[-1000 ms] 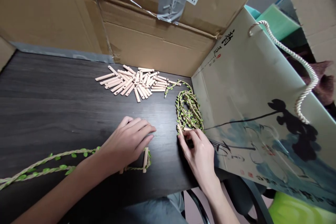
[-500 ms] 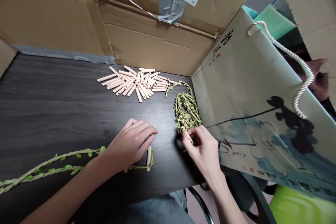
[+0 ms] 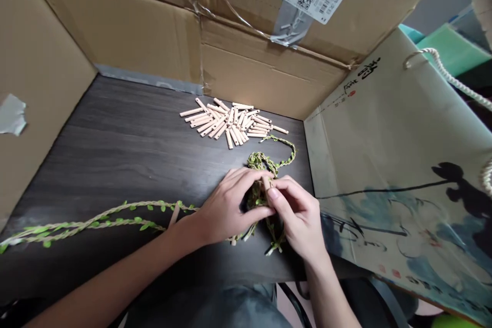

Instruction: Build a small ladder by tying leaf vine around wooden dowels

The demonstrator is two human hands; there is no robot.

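Snugly, the right hand's (image 3: pixel 298 215) grip pinches a wooden peg (image 3: pixel 266 183), left hand (image 3: pixel 230 205) clasping the leaf garland (image 3: pixel 257 197).

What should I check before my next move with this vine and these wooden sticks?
Left hand and right hand both at the vine bundle: ok.
Wooden stick held between the hands: ok.
Stick pile apart from the hands: ok.
Long vine strand lying flat on the table, no tangle showing: ok.
Stray stick by the left wrist, away from the pile: not ok.
How the stick joins the vine: cannot tell, the hands hide it.
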